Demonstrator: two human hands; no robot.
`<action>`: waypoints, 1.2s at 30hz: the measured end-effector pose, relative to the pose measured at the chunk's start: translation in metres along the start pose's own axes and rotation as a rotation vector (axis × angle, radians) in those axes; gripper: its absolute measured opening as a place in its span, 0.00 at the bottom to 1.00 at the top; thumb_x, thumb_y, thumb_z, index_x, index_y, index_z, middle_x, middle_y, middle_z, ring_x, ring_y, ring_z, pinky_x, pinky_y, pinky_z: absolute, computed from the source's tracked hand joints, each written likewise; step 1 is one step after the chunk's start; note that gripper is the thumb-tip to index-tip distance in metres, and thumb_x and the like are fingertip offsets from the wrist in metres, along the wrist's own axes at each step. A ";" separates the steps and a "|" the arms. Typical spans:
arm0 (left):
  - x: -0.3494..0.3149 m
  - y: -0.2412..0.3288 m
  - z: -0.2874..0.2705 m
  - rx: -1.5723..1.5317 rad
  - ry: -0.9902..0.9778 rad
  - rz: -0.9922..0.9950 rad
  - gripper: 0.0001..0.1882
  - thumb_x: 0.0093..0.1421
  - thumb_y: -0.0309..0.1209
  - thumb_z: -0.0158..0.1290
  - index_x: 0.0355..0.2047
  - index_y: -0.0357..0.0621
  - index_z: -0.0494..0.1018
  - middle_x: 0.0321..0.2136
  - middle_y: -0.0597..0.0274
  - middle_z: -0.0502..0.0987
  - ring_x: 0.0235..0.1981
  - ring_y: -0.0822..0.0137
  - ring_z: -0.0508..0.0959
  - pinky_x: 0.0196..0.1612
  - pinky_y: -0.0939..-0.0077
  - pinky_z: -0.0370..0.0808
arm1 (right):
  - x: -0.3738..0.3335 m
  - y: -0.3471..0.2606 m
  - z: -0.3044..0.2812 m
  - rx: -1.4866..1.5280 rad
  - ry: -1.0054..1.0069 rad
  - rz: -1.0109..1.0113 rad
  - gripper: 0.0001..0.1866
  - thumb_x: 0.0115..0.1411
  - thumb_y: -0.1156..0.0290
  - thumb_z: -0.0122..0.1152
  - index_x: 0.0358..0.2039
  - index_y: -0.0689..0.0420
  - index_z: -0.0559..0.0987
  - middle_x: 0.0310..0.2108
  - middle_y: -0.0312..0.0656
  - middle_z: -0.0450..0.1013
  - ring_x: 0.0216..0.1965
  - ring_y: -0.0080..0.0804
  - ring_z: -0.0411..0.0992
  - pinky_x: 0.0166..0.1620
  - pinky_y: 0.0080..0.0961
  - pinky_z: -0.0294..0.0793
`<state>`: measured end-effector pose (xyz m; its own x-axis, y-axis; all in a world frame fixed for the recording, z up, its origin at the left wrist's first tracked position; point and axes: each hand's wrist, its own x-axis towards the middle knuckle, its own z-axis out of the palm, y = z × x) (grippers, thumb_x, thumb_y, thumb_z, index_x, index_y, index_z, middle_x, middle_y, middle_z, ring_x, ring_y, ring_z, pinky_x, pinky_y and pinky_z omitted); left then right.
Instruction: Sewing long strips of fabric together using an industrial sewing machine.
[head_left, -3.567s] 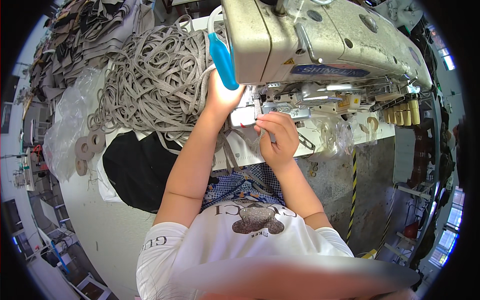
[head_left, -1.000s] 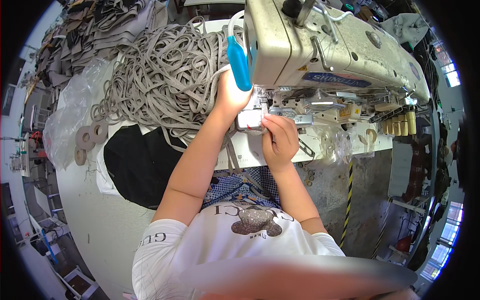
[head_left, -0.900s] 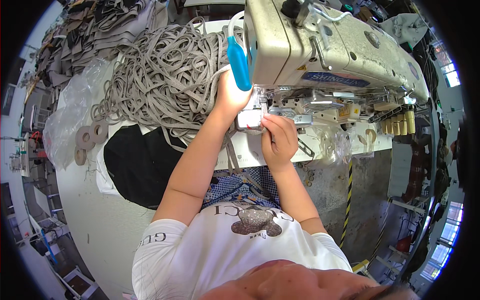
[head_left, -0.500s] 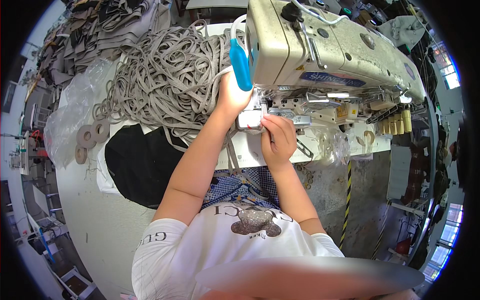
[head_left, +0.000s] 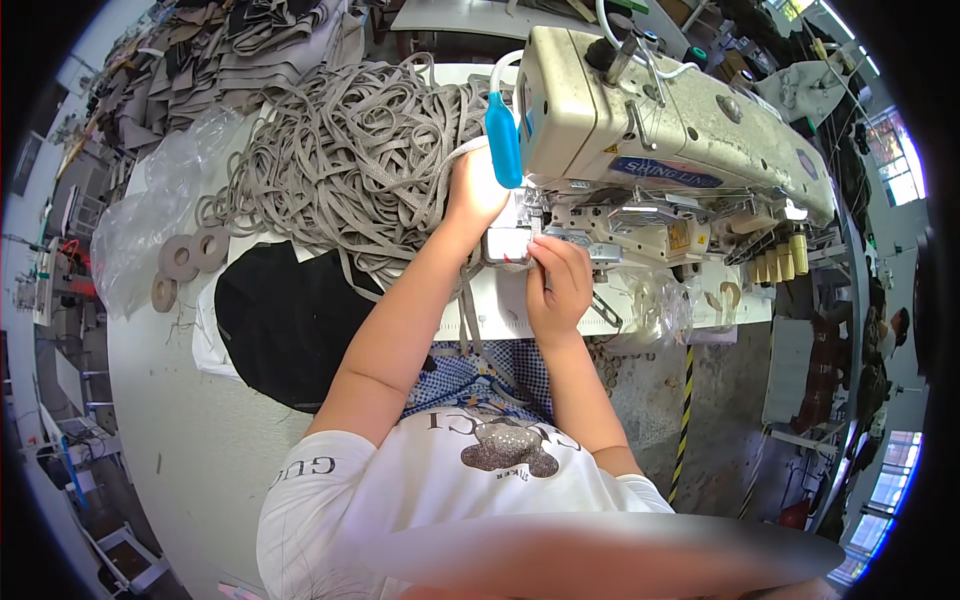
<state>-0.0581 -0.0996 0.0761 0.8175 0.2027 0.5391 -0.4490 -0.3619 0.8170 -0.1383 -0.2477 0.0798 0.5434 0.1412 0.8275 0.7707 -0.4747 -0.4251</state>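
Note:
A cream sewing machine [head_left: 665,130] stands before me, with a blue sleeve [head_left: 503,140] on the white gooseneck at its head. Beside that head, my left hand [head_left: 476,192] reaches up where a grey strap from the pile meets it. Its fingers are hidden behind the blue sleeve, so its grip does not show. In front of the needle area, my right hand [head_left: 560,285] is closed, thumb and fingertips pinching a short piece of grey strap [head_left: 536,228] that runs up toward the presser foot. A small white plate [head_left: 508,245] lies just left of those fingertips.
A tangled heap of grey strap [head_left: 340,150] fills the table left of the machine. Nearby lie black fabric [head_left: 290,325], several tape rolls [head_left: 180,257] and clear plastic [head_left: 150,240]. Stacked grey cloth pieces [head_left: 260,45] sit behind. More clear plastic [head_left: 660,305] lies at the right.
The whole view has shifted slightly, so the machine sits lower in the picture. Both hands keep nearly the same places beside the machine head, the right one still pinching the strap.

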 end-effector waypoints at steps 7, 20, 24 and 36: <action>0.011 -0.012 -0.010 0.050 0.002 -0.237 0.05 0.49 0.25 0.52 0.26 0.36 0.71 0.20 0.57 0.74 0.20 0.67 0.72 0.26 0.75 0.68 | 0.004 -0.007 -0.002 -0.015 -0.031 0.033 0.13 0.40 0.88 0.56 0.29 0.61 0.75 0.33 0.42 0.72 0.33 0.39 0.70 0.38 0.28 0.69; -0.002 0.003 -0.069 -0.956 0.282 -0.614 0.06 0.61 0.28 0.46 0.34 0.38 0.70 0.27 0.65 0.70 0.24 0.76 0.68 0.30 0.84 0.68 | 0.006 -0.021 0.001 0.047 -0.161 0.021 0.12 0.41 0.87 0.54 0.28 0.61 0.75 0.34 0.41 0.73 0.35 0.39 0.69 0.38 0.30 0.69; -0.002 0.002 -0.076 -0.934 0.385 -0.610 0.05 0.60 0.28 0.47 0.34 0.39 0.70 0.28 0.62 0.71 0.27 0.74 0.69 0.32 0.82 0.69 | 0.012 -0.021 -0.001 -0.046 -0.099 -0.014 0.12 0.42 0.86 0.55 0.29 0.60 0.75 0.35 0.39 0.73 0.35 0.38 0.69 0.38 0.30 0.68; -0.010 0.012 -0.135 -1.471 0.535 -0.517 0.07 0.61 0.27 0.40 0.28 0.43 0.67 0.22 0.66 0.67 0.21 0.75 0.65 0.30 0.82 0.64 | 0.010 -0.034 0.003 -0.011 -0.190 -0.024 0.09 0.42 0.82 0.57 0.27 0.57 0.75 0.36 0.36 0.73 0.38 0.36 0.70 0.39 0.29 0.67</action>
<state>-0.1205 0.0166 0.1084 0.9107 0.4042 -0.0851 -0.3759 0.8964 0.2347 -0.1582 -0.2276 0.1013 0.5789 0.3138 0.7526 0.7811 -0.4782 -0.4015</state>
